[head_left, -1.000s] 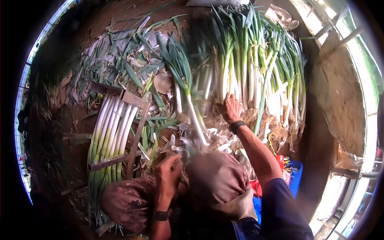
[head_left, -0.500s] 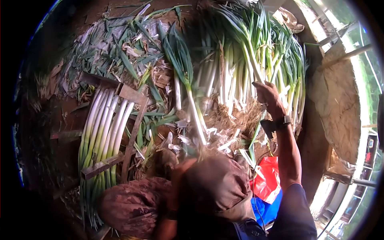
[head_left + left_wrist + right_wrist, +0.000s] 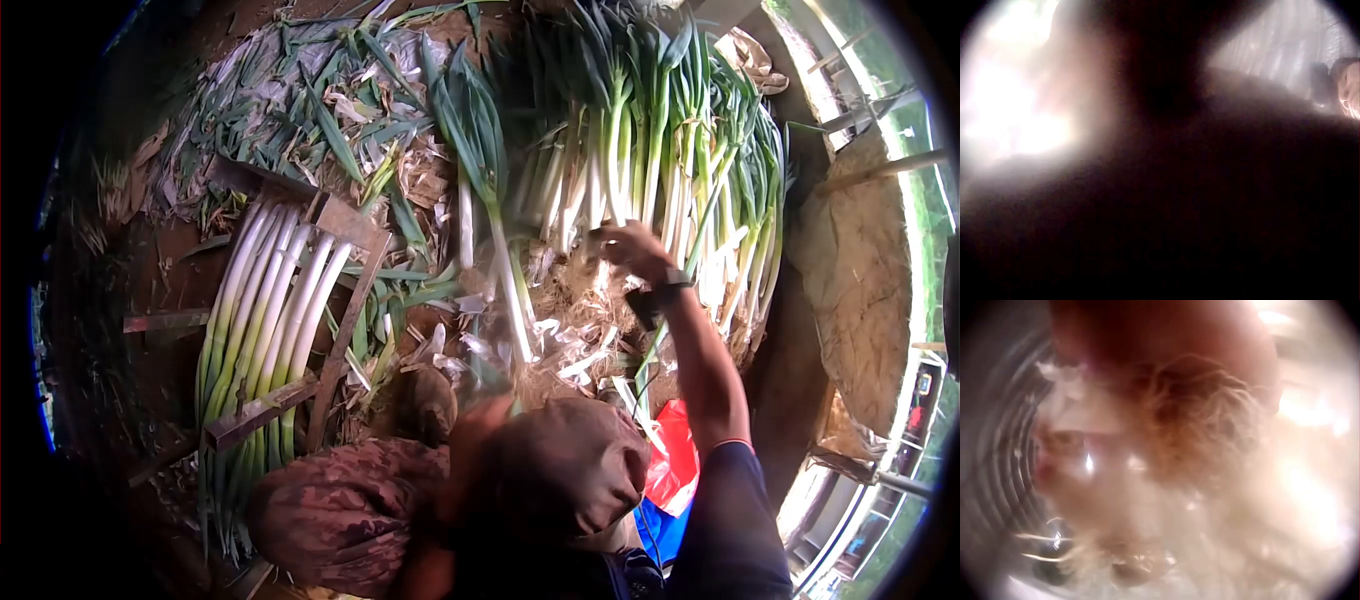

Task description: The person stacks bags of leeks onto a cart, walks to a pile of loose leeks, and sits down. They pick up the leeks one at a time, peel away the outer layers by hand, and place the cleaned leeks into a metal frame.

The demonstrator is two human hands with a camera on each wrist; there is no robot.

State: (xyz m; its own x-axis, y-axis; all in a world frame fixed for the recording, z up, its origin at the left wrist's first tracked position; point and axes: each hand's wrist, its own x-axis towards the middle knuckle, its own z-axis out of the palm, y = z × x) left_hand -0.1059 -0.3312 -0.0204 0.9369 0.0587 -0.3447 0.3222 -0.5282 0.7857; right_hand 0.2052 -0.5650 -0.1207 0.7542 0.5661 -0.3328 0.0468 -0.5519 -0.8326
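My right hand (image 3: 637, 250) grips a leek (image 3: 613, 190) low on its white stem, at the front of a standing row of leeks (image 3: 690, 150). In the right wrist view, a tuft of pale roots (image 3: 1210, 425) hangs right under the hand, blurred. Beside my knee (image 3: 570, 460), the left hand (image 3: 480, 430) is blurred and partly covered; whether it holds anything, I cannot tell. The left wrist view is mostly dark. Ahead of that hand, a single leek (image 3: 508, 270) slants with its root end toward the knee.
At left, trimmed leeks (image 3: 275, 290) lie in a wooden frame (image 3: 345, 340). Leaf scraps (image 3: 330, 110) are heaped behind it. Loose peelings (image 3: 575, 345) litter the ground before my knees. A red plastic bag (image 3: 675, 455) lies by my right arm, and a brown sheet (image 3: 855, 240) stands far right.
My right hand first moved right and toward me, tilting a leek, then swung back left with the leek more upright. The left hand lowered from above the lap to beside the knee.
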